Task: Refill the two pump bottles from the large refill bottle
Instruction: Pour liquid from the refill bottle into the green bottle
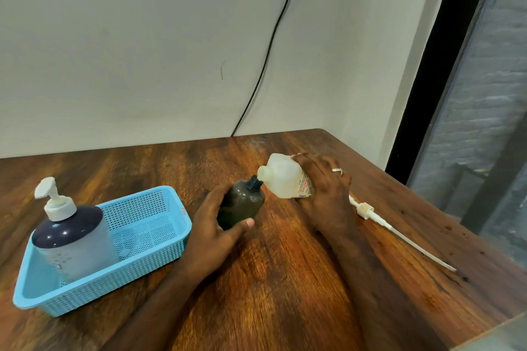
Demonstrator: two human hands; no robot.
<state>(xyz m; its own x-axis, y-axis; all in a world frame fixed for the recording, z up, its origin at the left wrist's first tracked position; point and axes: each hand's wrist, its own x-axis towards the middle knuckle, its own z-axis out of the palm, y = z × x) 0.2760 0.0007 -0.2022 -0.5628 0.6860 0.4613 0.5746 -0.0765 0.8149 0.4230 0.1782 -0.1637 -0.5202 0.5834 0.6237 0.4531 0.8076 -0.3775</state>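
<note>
My left hand grips a small dark brown bottle with its cap off, standing slightly tilted on the table. My right hand grips a white translucent refill bottle, tipped to the left so its open neck touches the dark bottle's black threaded mouth. A larger pump bottle with a dark top and a white pump head stands in the blue basket at the left. A white pump with a long dip tube lies on the table to the right of my right hand.
The wooden table ends at a wall behind and at an edge on the right, beside a dark window frame. A black cable hangs down the wall behind the table.
</note>
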